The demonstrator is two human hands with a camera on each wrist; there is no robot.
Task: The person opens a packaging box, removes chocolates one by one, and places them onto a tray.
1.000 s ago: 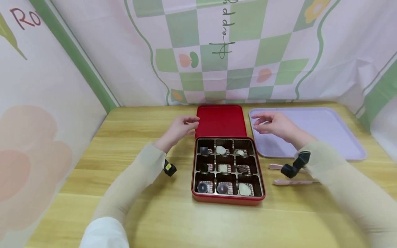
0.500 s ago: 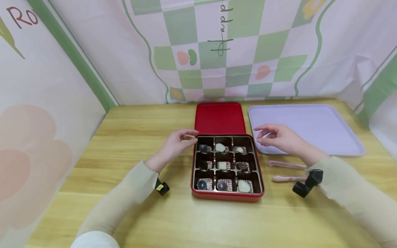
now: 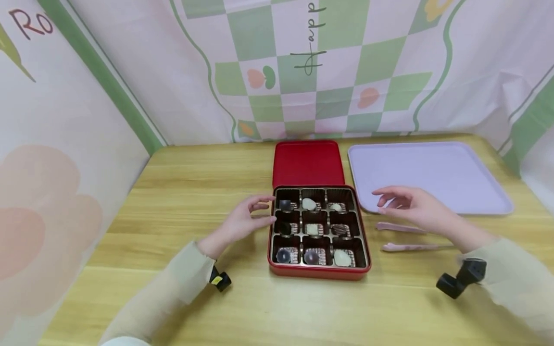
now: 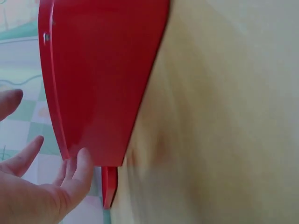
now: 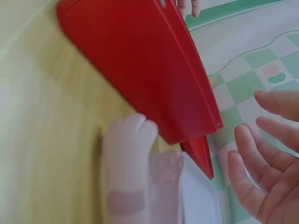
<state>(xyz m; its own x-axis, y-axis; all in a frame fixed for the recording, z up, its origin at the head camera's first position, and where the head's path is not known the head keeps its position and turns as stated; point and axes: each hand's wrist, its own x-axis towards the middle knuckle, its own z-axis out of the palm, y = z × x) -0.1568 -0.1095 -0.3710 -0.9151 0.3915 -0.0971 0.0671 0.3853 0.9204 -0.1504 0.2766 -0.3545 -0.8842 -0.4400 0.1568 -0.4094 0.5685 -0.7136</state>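
Note:
A red tin box (image 3: 319, 273) lies opened, its lid (image 3: 308, 163) folded back flat behind it. Several compartments hold single chocolates: a white one (image 3: 342, 258), a dark round one (image 3: 283, 255) and a striped dark one (image 3: 340, 230) among them. My left hand (image 3: 242, 222) is at the box's left side, fingers loosely bent and fingertips right at the rim. In the left wrist view, the fingertips (image 4: 84, 156) overlap the box wall (image 4: 100, 84). Off the box's right side hovers my right hand (image 3: 417, 207), holding nothing, its fingers relaxed.
Behind my right hand lies a pale purple tray (image 3: 437, 168). Between tray and table front are two pink utensils, an upper one (image 3: 400, 227) and a lower one (image 3: 409, 247); their paw-shaped handles (image 5: 126, 163) show in the right wrist view. A patterned cloth (image 3: 298, 91) backs the table.
Both hands have come back toward me from beside the lid. The left slid down along the box's left side; the right moved down and rightward, off the tray's left part. The box stayed put.

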